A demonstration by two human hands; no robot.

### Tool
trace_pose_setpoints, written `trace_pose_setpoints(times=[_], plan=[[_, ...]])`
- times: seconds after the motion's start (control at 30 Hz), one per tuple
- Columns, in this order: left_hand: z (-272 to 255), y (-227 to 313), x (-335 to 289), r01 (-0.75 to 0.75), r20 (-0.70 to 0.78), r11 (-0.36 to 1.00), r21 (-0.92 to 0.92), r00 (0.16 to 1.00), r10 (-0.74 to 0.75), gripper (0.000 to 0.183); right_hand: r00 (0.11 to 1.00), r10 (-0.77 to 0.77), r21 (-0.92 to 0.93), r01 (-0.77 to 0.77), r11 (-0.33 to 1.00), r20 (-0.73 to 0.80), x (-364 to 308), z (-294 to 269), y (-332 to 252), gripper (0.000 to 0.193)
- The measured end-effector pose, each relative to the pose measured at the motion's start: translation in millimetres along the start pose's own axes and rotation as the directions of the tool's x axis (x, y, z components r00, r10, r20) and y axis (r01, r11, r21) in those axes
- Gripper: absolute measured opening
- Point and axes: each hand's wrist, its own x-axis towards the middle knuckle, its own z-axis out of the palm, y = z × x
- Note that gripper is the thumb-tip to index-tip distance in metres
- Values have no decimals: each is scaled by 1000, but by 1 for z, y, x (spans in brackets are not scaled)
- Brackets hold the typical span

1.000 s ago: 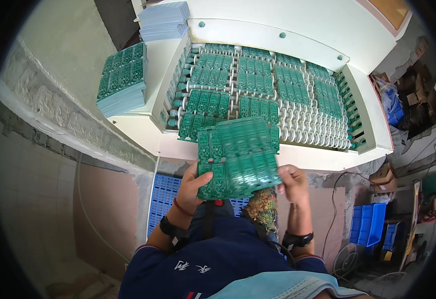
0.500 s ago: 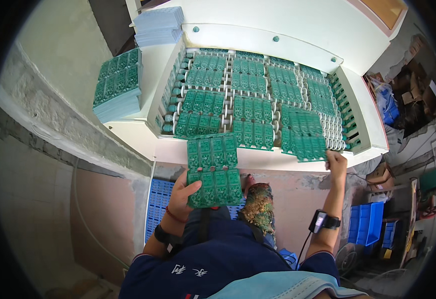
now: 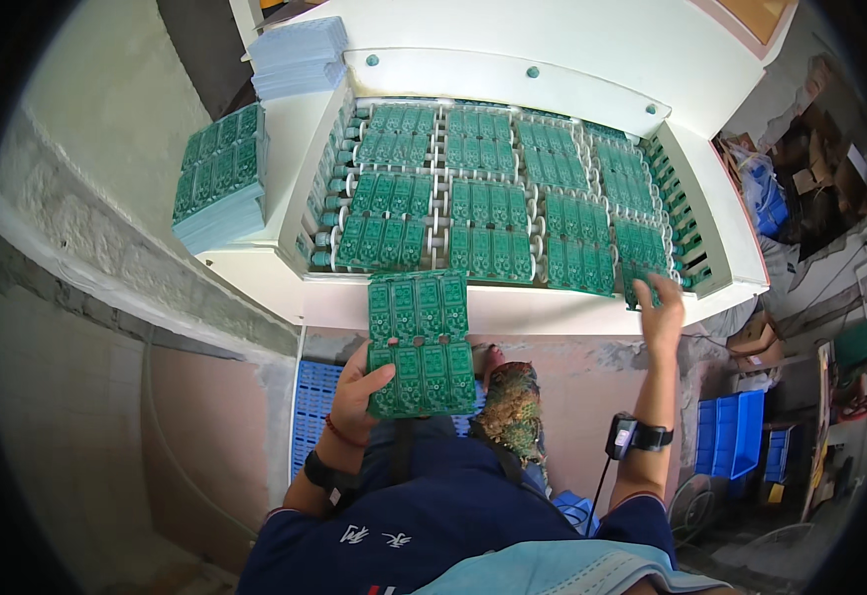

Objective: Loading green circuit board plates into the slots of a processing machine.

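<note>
My left hand (image 3: 354, 385) grips the left edge of a green circuit board panel (image 3: 420, 347) in front of my body, its thumb on the face; whether more panels lie beneath I cannot tell. At the machine's near right corner, my right hand (image 3: 660, 305) has its fingers apart, slightly blurred. They are at the near edge of another circuit board panel (image 3: 642, 246) on the conveyor's rightmost column. More green panels, such as one in the near left column (image 3: 382, 240), lie in rows on the white roller wheels (image 3: 440, 213).
A tall stack of circuit board panels (image 3: 220, 174) stands on the machine's left ledge, with a light blue stack (image 3: 300, 58) behind it. The machine's white front rim (image 3: 513, 302) runs before me. Blue crates (image 3: 729, 434) stand at right, a blue slatted mat (image 3: 314, 397) below.
My right hand has set its panel down on the rightmost conveyor column and its fingers have spread. The panels on the rollers have shifted farther away. My left hand still holds its panel.
</note>
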Motion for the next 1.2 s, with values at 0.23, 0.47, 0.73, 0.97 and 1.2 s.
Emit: trace_pose_setpoints(times=[0.23, 0.47, 0.73, 0.97, 1.2], plan=[[0, 6, -9, -70, -25, 997, 14, 997, 70, 42, 924, -286, -54, 308, 950, 253, 9, 53, -62, 54], [-11, 8, -13, -71, -40, 997, -26, 997, 70, 41, 914, -291, -37, 313, 949, 283, 14, 49, -68, 52], [-12, 5, -4, -50, 5, 998, -38, 999, 50, 41, 938, -171, 481, 5, 877, 301, -43, 27, -127, 25], [1, 3, 3, -21, 63, 999, -50, 998, 24, 39, 574, -154, 591, -745, 308, 804, -105, 39, -163, 20], [-14, -7, 0, -62, 8, 998, -20, 998, 62, 37, 501, -229, 550, -782, 293, 834, -114, 46, -176, 16]])
